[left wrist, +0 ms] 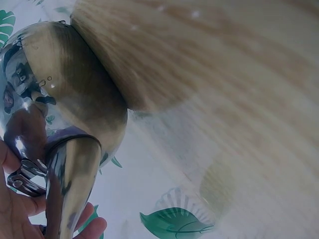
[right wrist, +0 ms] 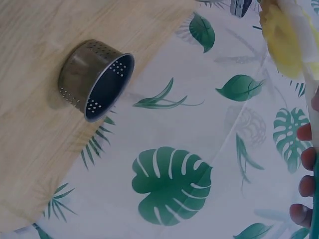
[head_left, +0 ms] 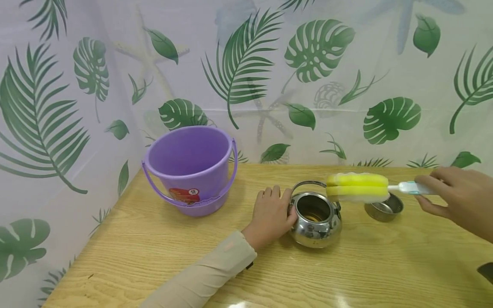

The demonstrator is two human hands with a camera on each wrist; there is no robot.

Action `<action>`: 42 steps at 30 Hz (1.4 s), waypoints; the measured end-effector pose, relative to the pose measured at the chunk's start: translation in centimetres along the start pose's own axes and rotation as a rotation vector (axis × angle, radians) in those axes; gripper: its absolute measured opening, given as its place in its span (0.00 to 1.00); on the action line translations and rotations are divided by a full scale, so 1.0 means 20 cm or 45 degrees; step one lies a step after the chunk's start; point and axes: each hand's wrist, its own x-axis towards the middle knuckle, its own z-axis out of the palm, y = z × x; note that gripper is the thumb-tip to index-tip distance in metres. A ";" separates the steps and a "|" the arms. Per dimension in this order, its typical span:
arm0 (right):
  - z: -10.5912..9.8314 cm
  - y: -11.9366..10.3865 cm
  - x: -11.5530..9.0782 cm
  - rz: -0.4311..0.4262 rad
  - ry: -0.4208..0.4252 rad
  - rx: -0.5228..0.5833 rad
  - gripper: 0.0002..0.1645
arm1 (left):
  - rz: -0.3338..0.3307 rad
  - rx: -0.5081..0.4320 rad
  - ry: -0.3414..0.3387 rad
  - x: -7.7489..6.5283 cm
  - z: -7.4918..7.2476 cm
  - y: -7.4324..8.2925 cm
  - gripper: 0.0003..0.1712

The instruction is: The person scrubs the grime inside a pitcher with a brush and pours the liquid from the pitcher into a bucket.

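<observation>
My left hand [head_left: 271, 216] holds a shiny metal teapot [head_left: 316, 233] at its spout side on the wooden table. In the left wrist view, the fingers lie around the spout [left wrist: 75, 179], next to the handle's hinge. The teapot is upright and lidless, its arched handle raised. My right hand [head_left: 458, 196] grips the white and blue handle of a sponge brush [head_left: 358, 186]. Its yellow and white sponge head is level above the teapot's right side, outside the opening. In the right wrist view, fingertips [right wrist: 307, 158] wrap the brush handle.
A perforated metal strainer basket [head_left: 384, 207] stands right of the teapot, below the brush. The purple bucket [head_left: 188, 167], with its handle down, is at the back left of the table [head_left: 161, 248]. Behind hangs a leaf-patterned sheet [head_left: 246, 141]. A dark object [head_left: 486, 271] shows at the right edge.
</observation>
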 end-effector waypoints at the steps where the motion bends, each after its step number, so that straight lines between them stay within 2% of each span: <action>1: 0.00 0.00 0.01 -0.024 0.002 0.004 0.41 | 0.001 0.002 0.002 0.00 0.00 0.00 0.17; 11: 0.00 -0.03 0.16 -0.227 -0.032 0.002 0.37 | 0.001 -0.009 -0.005 0.00 0.00 -0.01 0.17; 21: 0.05 -0.06 0.28 -0.369 -0.030 0.008 0.34 | 0.013 0.004 0.012 0.00 0.01 -0.01 0.16; 34: 0.08 -0.06 0.39 -0.510 -0.088 0.022 0.36 | 0.017 -0.003 0.010 0.01 0.01 -0.01 0.18; 42: 0.11 -0.10 0.44 -0.527 -0.167 0.018 0.39 | 0.019 -0.018 0.006 0.01 0.01 -0.01 0.17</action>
